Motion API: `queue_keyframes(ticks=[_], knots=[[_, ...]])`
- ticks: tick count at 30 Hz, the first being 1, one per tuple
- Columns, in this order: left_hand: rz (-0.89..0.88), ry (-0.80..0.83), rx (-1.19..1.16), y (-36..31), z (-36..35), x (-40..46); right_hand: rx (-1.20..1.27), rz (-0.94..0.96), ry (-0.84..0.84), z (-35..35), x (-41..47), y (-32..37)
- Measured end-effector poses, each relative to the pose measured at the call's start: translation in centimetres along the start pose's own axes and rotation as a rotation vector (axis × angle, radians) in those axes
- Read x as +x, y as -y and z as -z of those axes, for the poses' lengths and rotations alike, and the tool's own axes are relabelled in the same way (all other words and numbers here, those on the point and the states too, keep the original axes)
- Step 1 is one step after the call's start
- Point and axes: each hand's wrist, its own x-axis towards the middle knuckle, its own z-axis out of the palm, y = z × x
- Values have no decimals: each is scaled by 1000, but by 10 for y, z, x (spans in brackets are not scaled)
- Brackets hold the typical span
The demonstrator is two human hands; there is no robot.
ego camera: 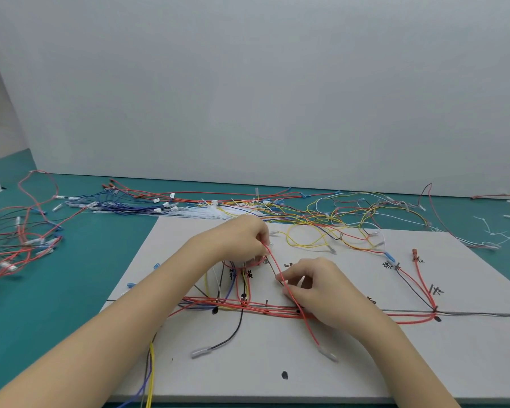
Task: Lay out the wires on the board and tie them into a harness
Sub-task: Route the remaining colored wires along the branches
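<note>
Your left hand [242,237] is curling its fingers and pinching the upper end of a red wire [280,275] at the far middle of the white board [365,363], with the wire's small clear connector showing just beside the fingertips. Your right hand [315,287] is sitting nearer to you and slightly to the right, pinching the same red wire lower down between thumb and forefinger, with the remaining fingers curled. The red wire is running diagonally from the left hand down to the right hand, then passing under the right palm and continuing toward you, ending in a clear sleeved terminal [329,354] lying on the board. Below both hands, a bundle of red wires [248,303] is lying horizontally across the board along a drawn black line, and it is extending right toward a junction [435,312] where two red branches are rising. A black wire [236,328] is dropping from this bundle toward you, ending in a grey terminal. Yellow and blue wires [150,375] are hanging off the near left edge of the board. Beyond the board, a loose pile of mixed wires [336,213] and white cable ties [218,212] is lying on the teal table [71,290]. More red wires [21,240] are lying well to the left.
</note>
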Motion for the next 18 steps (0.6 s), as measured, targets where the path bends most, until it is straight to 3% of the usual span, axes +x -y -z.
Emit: queue_keyframes(ticks=[5, 11, 18], knots=[[-11, -37, 107, -6, -5, -2, 30, 2, 5, 2, -1, 0], [31, 37, -102, -7, -11, -4, 61, -11, 18, 1, 0, -2], [14, -2, -132, -3, -14, -3, 66, -7, -31, -1, 0, -4]])
